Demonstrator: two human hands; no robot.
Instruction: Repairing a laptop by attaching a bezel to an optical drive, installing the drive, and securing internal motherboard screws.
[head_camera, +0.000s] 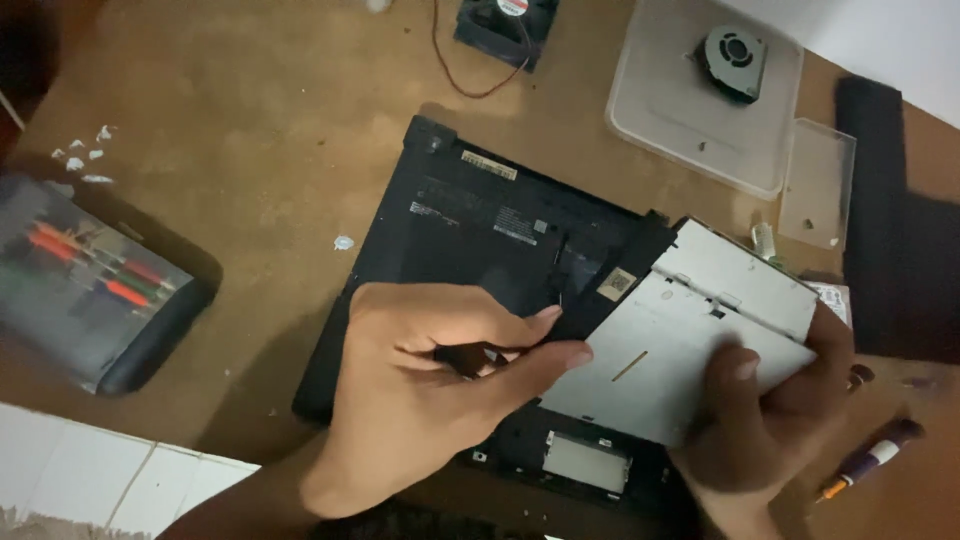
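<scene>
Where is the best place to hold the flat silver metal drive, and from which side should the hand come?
Probably by its thin long edges, coming from the right, where the silver drive overhangs the black laptop base. The right hand already pinches that free corner; the left hand steadies the inner edge.

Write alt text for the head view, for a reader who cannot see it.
Two bare hands work over an upturned black laptop on a brown table: the right hand holds a flat silver drive, the left hand pinches a small dark tool beside it. A screwdriver case lies left.
</scene>
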